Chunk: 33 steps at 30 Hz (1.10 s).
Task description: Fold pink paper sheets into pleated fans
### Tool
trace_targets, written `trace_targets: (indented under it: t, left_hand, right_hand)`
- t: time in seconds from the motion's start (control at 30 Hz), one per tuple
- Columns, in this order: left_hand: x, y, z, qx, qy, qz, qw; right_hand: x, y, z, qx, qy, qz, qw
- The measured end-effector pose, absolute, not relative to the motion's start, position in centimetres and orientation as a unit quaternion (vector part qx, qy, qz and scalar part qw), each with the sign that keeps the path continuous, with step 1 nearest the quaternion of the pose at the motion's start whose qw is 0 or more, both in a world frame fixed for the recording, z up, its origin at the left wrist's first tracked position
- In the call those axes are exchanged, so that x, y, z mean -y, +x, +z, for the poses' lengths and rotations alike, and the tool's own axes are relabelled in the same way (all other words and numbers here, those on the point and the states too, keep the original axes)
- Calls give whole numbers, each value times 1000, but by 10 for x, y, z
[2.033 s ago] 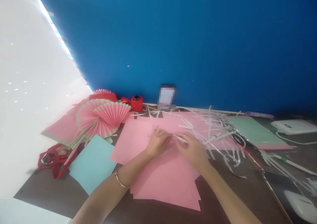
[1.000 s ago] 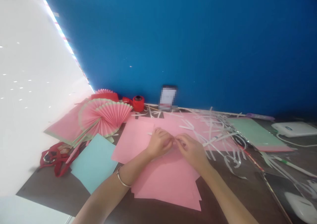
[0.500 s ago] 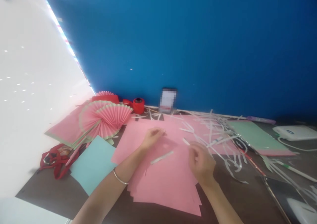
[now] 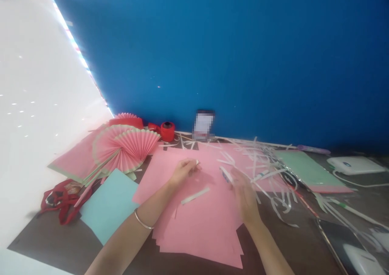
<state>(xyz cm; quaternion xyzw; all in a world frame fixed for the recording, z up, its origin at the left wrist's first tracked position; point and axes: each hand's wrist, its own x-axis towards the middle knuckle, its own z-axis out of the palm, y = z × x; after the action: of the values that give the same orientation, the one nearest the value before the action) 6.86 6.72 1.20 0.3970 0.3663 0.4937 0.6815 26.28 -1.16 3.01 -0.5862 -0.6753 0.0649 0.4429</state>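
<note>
Pink paper sheets [image 4: 194, 230] lie stacked on the dark table [image 4: 176, 263], with a pale strip [image 4: 195, 196] across them. Over the upper part of the stack, my left hand [image 4: 184, 171] has its fingers pinched together, a tiny whitish bit showing at the tips. To the right, my right hand [image 4: 243, 190] is blurred over the stack's right edge. Beside its fingers is a small white and blue object [image 4: 226, 175]; whether the fingers grip it is unclear.
Pleated pink fans [image 4: 136, 145], a light blue sheet [image 4: 109, 206] and red straps [image 4: 65, 210] lie left. At the back stand red tape [image 4: 167, 132] and a phone [image 4: 204, 125]. White strips [image 4: 282, 202], a green pack [image 4: 310, 169] and a white device [image 4: 355, 165] lie right.
The view has shifted slightly, moving the scene a little left. My right hand has turned and its fingers have straightened; the white and blue object beside it now shows more.
</note>
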Motion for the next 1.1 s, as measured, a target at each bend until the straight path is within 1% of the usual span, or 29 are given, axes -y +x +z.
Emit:
trace_targets:
  t: [0.13,0.23,0.33,0.5,0.63,0.67,0.8,0.87,0.9,0.97,1.03,1.1]
  left_hand:
    - [-66,68,12,-360,397,498,681]
    - [-65,68,11,-348,393,502,688]
    - [-65,67,11,-348,389,504,688]
    - [-68,70,12,-351,350,510,703]
    - [-72,69,20,-344,283,534,718]
    - [-73,67,23,-342,268,541,720]
    - [-78,52,43,-292,280,585,703]
    - [-81,43,53,-285,315,602,677]
    - [-83,38,57,-288,324,609,664]
    - [-87,29,61,-298,331,622,644]
    - [-90,23,60,-313,326,623,639]
    - [-94,19,53,-336,309,608,649]
  right_hand:
    - [12,261,33,652,-615,124,425]
    - [13,257,36,648,-624,110,423]
    - [16,249,37,655,-625,71,419]
    - [16,245,32,707,-594,-1,384]
    - [8,279,26,654,-611,-124,429]
    - [5,291,24,642,-622,-151,423]
    - [-3,322,15,608,-694,-222,315]
    - [-4,319,12,604,-715,-205,286]
    - [-4,313,11,625,-706,-174,284]
    - [0,293,10,706,-644,-79,283]
    - [5,270,11,792,-557,19,251]
    - [12,250,12,836,-504,68,207]
